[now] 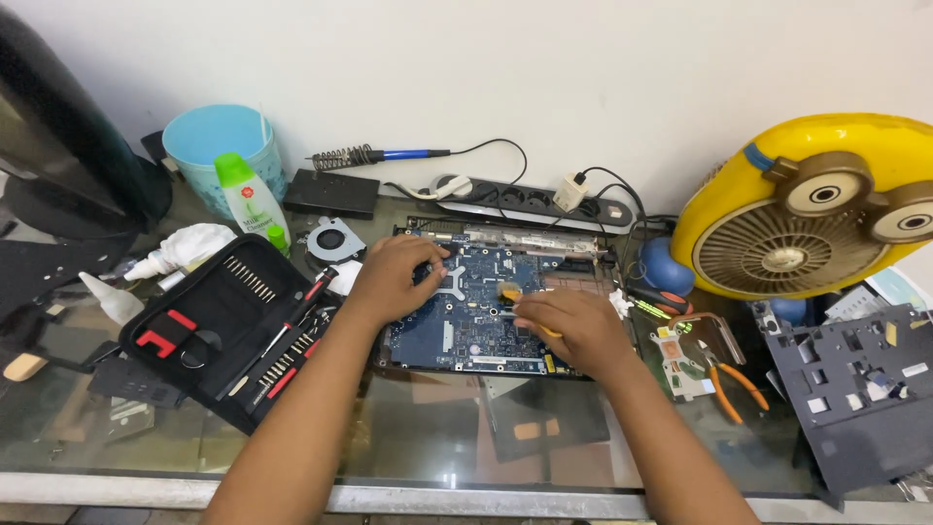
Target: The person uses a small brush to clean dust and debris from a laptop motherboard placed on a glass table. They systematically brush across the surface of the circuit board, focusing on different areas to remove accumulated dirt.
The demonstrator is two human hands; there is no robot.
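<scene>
Blue circuit board flat on glass table. Left hand pins its left edge, fingers spread. Right hand clamped on yellow-handled tool, tip on board just left of the grip. Board looks thin, stiff, fragile: hold by edges.

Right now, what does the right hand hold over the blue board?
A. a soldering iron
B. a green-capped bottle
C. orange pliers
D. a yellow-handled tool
D: the right hand grips a yellow-handled tool over the board; the pliers lie apart.

Circuit board lies between tool kit and pliers
</scene>
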